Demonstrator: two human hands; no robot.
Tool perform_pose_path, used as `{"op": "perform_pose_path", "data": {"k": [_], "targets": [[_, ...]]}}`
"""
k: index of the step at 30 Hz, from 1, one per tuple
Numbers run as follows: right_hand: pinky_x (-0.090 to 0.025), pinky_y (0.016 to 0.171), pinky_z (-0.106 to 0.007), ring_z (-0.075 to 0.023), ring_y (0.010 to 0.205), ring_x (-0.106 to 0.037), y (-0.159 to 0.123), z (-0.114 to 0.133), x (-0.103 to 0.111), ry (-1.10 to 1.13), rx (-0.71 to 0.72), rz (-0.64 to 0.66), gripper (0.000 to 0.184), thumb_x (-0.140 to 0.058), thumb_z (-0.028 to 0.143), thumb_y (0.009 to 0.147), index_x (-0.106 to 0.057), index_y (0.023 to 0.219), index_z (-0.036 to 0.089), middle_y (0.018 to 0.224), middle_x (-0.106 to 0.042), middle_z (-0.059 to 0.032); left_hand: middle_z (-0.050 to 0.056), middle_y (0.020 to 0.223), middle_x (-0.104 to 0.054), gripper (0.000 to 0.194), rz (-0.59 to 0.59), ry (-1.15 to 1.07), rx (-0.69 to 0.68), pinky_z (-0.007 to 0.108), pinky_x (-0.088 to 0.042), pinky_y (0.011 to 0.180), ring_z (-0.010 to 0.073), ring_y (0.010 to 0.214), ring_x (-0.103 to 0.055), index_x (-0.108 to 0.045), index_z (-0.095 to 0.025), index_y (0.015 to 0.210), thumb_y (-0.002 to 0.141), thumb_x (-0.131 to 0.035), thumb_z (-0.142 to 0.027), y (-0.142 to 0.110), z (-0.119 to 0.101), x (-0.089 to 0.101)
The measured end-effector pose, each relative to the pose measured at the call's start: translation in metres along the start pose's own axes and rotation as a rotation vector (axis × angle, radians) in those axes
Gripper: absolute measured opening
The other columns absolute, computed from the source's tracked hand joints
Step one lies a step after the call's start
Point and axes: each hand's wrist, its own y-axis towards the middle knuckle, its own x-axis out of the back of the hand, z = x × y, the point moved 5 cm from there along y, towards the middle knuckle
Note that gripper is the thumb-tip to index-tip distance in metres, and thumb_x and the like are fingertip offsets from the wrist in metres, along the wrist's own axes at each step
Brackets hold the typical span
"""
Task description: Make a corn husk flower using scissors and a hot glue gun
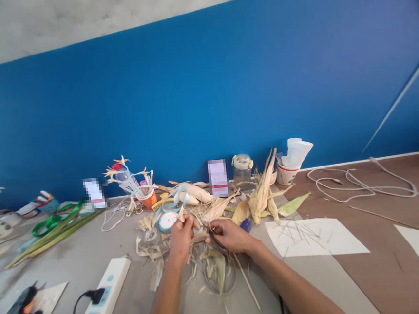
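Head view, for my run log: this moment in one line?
left hand: holds pale piece | right hand: holds black-handled tool | around: dried husks

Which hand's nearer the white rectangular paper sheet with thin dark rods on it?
Right. The right hand is left of the sheet; the left hand is farther left.

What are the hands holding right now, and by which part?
Right hand: apparently black scissors, by the handles. Left hand: seemingly a pale husk piece, gripped part unclear.

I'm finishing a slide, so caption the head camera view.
A left hand and right hand, the right holding a black-handled tool, among dried husks before a blue partition.
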Motion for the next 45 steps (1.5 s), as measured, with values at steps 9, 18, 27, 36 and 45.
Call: {"op": "perform_pose_path", "data": {"k": [9,18,27,36,45], "targets": [[-0.026,0.046,-0.02,-0.0082,0.048,-0.036,0.002,0.0,-0.002,0.261,-0.047,0.026,0.014,-0.057,0.031,0.071,-0.054,0.072,0.017,0.054,-0.042,0.0058,-0.009,0.047,-0.036,0.031,-0.039,-0.114,0.017,0.02,-0.016,0.04,0.0035,0.037,-0.023,-0.049,-0.017,0.063,0.07,-0.062,-0.043,0.0,0.001,0.0],[-0.031,0.051,-0.02,-0.0092,0.055,-0.04,0.001,0.007,-0.003,0.293,-0.056,-0.005,0.018,-0.06,0.032,0.07,-0.054,0.076,0.016,0.062,-0.048,0.0037,-0.008,0.051,-0.046,0.03,-0.086,-0.402,0.105,0.019,-0.018,0.038,0.0005,0.036,-0.024,-0.051,-0.015,0.064,0.059,-0.073,-0.035,0.0,0.0,0.002],[-0.027,0.051,-0.02,-0.0101,0.057,-0.041,-0.004,0.009,-0.003,-0.071,-0.028,-0.034,0.017,-0.059,0.034,0.071,-0.056,0.075,0.018,0.061,-0.046,0.0039,-0.007,0.05,-0.047,0.031,-0.086,-0.335,0.095,0.019,-0.018,0.037,0.0003,0.034,-0.023,-0.05,-0.015,0.06,0.059,-0.072,-0.037,0.0,0.001,0.001],[-0.026,0.05,-0.019,-0.0099,0.057,-0.041,-0.004,0.005,-0.003,-0.113,-0.041,-0.026,0.018,-0.06,0.035,0.07,-0.057,0.076,0.019,0.062,-0.047,0.0041,-0.009,0.04,-0.033,0.026,-0.036,-0.165,0.069,0.019,-0.017,0.038,0.0033,0.034,-0.022,-0.051,-0.016,0.059,0.065,-0.063,-0.038,0.001,0.004,0.001],[-0.027,0.051,-0.02,-0.0098,0.056,-0.041,-0.004,0.009,0.001,-0.139,-0.018,-0.032,0.019,-0.06,0.036,0.07,-0.058,0.073,0.018,0.061,-0.047,0.0041,-0.006,0.049,-0.044,0.03,-0.023,-0.154,0.071,0.02,-0.016,0.039,0.0021,0.035,-0.023,-0.049,-0.016,0.061,0.065,-0.064,-0.041,0.003,0.007,0.003]]}}
